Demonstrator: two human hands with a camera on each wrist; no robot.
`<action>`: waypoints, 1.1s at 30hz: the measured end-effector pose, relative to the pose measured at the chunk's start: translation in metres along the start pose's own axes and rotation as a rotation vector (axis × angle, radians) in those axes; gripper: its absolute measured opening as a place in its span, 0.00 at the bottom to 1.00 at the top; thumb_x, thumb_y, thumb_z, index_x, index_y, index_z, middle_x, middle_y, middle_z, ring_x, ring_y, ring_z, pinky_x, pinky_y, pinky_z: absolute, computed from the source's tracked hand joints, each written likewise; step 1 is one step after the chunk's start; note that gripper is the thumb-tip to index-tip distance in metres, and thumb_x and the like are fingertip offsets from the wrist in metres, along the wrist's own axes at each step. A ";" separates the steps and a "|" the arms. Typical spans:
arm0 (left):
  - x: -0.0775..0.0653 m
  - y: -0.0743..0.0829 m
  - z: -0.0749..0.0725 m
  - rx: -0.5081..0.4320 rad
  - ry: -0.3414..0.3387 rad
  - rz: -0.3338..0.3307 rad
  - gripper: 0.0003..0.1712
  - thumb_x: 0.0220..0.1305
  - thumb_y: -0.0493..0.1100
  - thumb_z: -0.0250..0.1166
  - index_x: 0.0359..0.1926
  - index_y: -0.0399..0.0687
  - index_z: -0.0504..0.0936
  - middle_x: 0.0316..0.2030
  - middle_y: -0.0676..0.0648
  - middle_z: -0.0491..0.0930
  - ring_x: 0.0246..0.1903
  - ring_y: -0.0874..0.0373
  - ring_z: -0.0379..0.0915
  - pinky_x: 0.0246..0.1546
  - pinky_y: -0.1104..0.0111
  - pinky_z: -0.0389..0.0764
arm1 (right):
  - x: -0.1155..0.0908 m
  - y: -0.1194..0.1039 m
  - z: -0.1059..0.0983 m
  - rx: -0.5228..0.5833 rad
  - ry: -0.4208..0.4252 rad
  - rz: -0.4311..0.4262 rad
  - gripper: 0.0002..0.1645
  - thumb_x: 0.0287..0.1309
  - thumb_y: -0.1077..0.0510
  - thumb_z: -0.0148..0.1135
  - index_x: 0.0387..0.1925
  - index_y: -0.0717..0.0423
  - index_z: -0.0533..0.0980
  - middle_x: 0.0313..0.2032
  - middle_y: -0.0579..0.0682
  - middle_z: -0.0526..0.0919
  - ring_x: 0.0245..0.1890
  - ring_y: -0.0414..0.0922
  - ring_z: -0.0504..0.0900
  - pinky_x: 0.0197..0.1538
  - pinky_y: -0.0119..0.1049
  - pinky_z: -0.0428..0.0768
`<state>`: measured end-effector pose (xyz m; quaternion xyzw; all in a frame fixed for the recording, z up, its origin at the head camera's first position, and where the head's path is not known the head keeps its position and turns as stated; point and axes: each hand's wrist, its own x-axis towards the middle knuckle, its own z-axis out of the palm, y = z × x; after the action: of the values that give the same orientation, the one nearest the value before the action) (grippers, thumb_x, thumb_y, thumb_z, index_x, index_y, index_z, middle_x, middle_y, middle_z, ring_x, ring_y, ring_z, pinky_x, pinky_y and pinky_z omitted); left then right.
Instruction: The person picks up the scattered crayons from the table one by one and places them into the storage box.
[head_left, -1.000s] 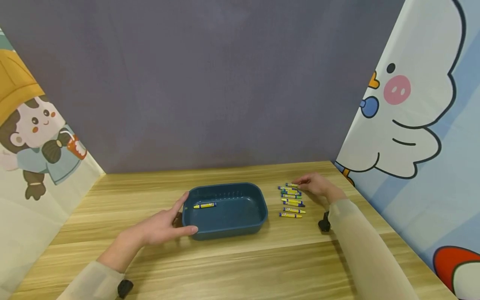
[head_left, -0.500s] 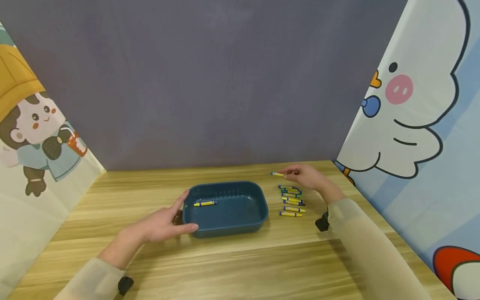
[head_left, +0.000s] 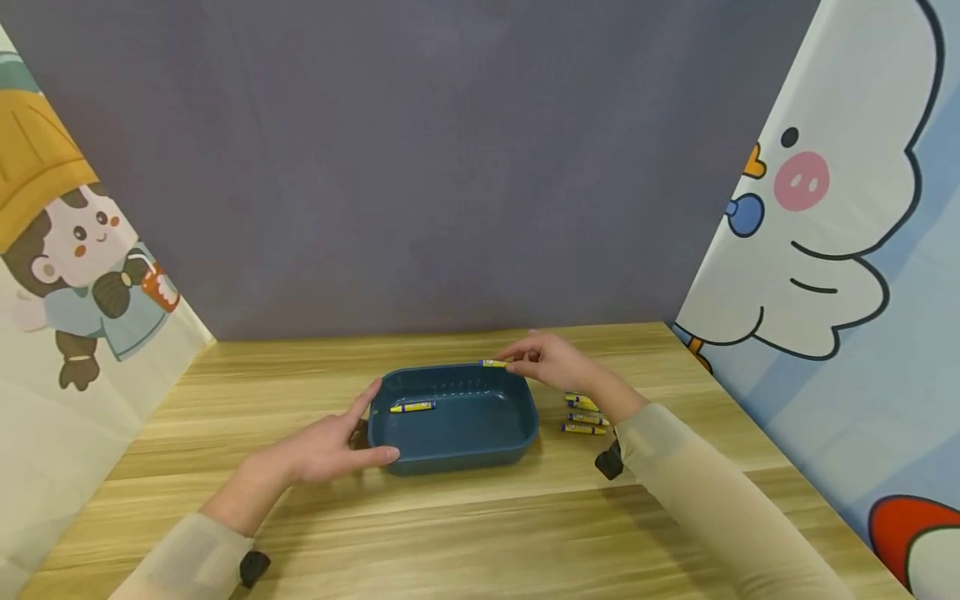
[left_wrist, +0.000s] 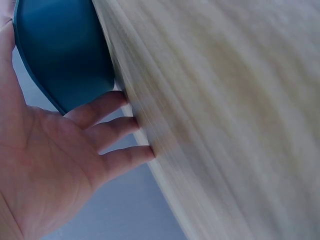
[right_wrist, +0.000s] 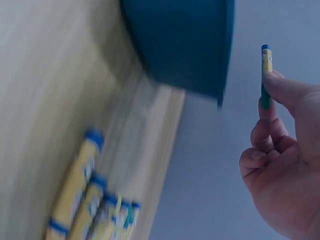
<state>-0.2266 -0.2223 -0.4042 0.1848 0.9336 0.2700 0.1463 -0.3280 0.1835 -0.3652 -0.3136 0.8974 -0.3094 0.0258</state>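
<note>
- The counter (head_left: 450, 533) carries everything; a crayon that misses the tray may roll on it, because the crayons are of round form.
- The blue tray (head_left: 457, 465) stands in the middle. It could slide or turn if the left hand (head_left: 326, 450) pushes too strongly; its fingers are spread wide at the left end, the thumb on the near corner.
- The right hand (head_left: 553, 362) is at the far right part of the rim. Its knuckles might bump this edge if it comes in too low.
- The loose crayons (head_left: 587, 419) lie right of the tray, partly hidden by the right arm; a low sleeve could disturb them.
- One lone crayon (head_left: 412, 407) lies inside the tray, to the left; another may land across it.
- The held crayon (right_wrist: 266, 65) is pinched between thumb and finger, near the far rim. Released too early, it could drop behind the tray.
</note>
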 end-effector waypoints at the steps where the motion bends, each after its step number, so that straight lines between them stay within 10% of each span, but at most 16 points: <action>1: 0.000 0.000 0.000 0.000 0.001 0.001 0.70 0.70 0.75 0.67 0.91 0.59 0.30 0.68 0.34 0.82 0.63 0.43 0.83 0.67 0.41 0.80 | 0.002 -0.004 0.004 0.006 -0.009 -0.008 0.17 0.78 0.55 0.68 0.62 0.46 0.88 0.42 0.51 0.87 0.28 0.41 0.73 0.54 0.50 0.83; 5: 0.001 0.001 0.000 -0.002 0.010 0.005 0.71 0.70 0.75 0.68 0.91 0.57 0.31 0.68 0.35 0.82 0.63 0.43 0.83 0.67 0.41 0.80 | 0.009 -0.019 0.022 0.020 -0.055 -0.036 0.16 0.78 0.56 0.67 0.61 0.46 0.89 0.52 0.51 0.86 0.32 0.41 0.75 0.38 0.38 0.77; 33: 0.001 -0.001 0.001 -0.022 -0.010 0.009 0.69 0.72 0.74 0.66 0.91 0.55 0.31 0.70 0.37 0.82 0.64 0.44 0.83 0.64 0.42 0.81 | 0.062 -0.068 0.108 -0.186 -0.211 -0.064 0.15 0.79 0.55 0.66 0.61 0.41 0.89 0.52 0.45 0.87 0.51 0.41 0.81 0.59 0.40 0.82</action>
<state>-0.2275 -0.2222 -0.4062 0.1885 0.9290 0.2801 0.1519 -0.3148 0.0482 -0.4046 -0.3736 0.9042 -0.1907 0.0807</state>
